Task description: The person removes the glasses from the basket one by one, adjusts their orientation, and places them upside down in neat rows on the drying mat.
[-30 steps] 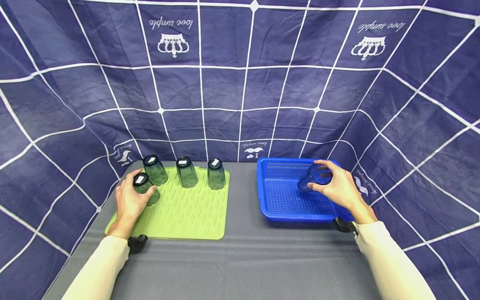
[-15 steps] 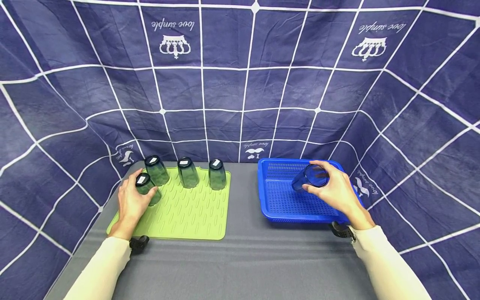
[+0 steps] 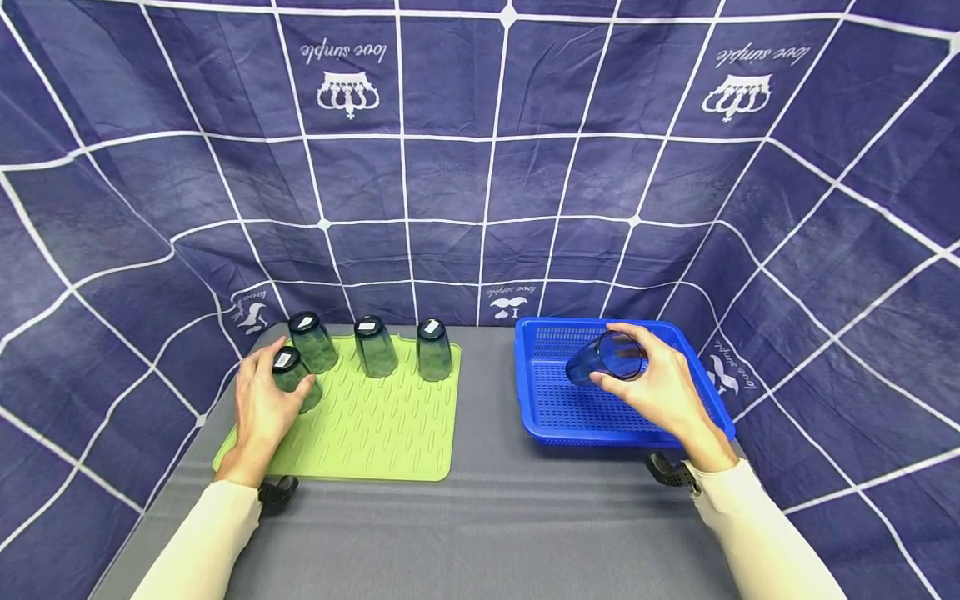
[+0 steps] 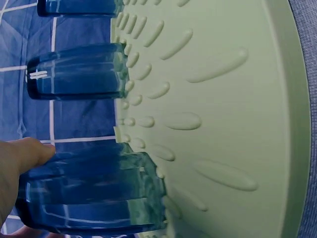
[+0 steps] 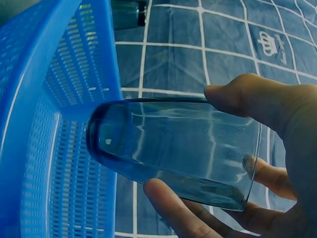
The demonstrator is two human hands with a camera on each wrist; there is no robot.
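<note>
On the left, my left hand (image 3: pixel 264 400) holds an upside-down drinking glass (image 3: pixel 303 392) between thumb and fingers, its rim down on the green drying mat (image 3: pixel 375 433). Three more glasses stand inverted along the mat's back edge: one at the left (image 3: pixel 315 346), one in the middle (image 3: pixel 377 350), one at the right (image 3: pixel 434 354). My right hand (image 3: pixel 667 383) grips another drinking glass (image 3: pixel 588 364) near its rim, over the blue basket (image 3: pixel 528 417). That glass is tilted, with its mouth toward me and its base pointing left; the right wrist view shows thumb and fingers around its wall.
A grey tabletop (image 3: pixel 480 517) lies in front of the mat and the basket and shows as a strip between them. Blue checked cloth (image 3: pixel 450 175) hangs behind and along both sides, close to the mat's left and the basket's right.
My right hand has moved a little left with its glass, and more of the basket's right rim shows. The left hand and the glasses on the mat have stayed put.
</note>
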